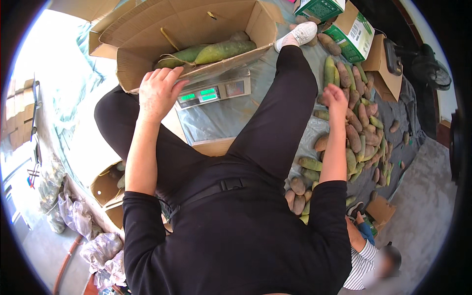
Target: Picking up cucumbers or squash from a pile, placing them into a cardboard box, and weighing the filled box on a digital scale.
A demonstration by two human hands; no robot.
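On the near edge of the cardboard box (142, 34) rested the left hand (158, 93), its fingers (167, 74) spread flat and unclenched over the front wall, gripping nothing else. That box sat atop a grey weighing scale (216, 90) with lit green displays, and inside it lay two long green fruits (206, 53) side by side against the front wall. Off to the right, the right hand (334, 97) reached down to the heap of green and brownish fruits (361, 132) spread on a grey floor sheet (408, 132); its fingers curled downward among the topmost pieces, but whether they had closed on one could not be told from this angle. The person sat with black-trousered legs apart, a white shoe (301, 33) planted beside the box's right corner. Green-and-white cartons (351, 29) stood beyond the heap, a small fan (430, 69) farther right. At the lower right, another person in a striped sleeve (361, 265) crouched near the edge of the pile.
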